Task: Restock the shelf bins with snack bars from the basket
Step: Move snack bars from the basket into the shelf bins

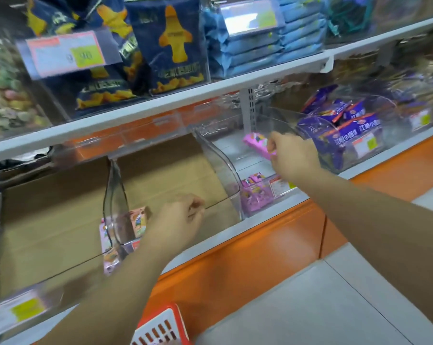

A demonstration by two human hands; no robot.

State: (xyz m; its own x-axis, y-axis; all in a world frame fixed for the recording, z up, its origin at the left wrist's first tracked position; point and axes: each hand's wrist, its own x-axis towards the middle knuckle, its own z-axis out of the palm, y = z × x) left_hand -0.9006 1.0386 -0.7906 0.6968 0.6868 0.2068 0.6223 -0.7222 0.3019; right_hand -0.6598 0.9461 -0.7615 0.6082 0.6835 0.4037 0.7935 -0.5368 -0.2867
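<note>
My right hand (294, 155) pinches a pink snack bar (259, 144) at its 9 o'clock, over the clear middle bin (220, 160). My left hand (180, 215) curls its fingers on the front rim of the cardboard-lined bin (114, 192). The basket (164, 327) sits at 6 o'clock.

Dark blue snack bags with yellow shapes (170, 46) and stacked light blue packets (255, 48) up top; brown cardboard sheet (48, 220) lower left; grey tiled floor (322, 307).
</note>
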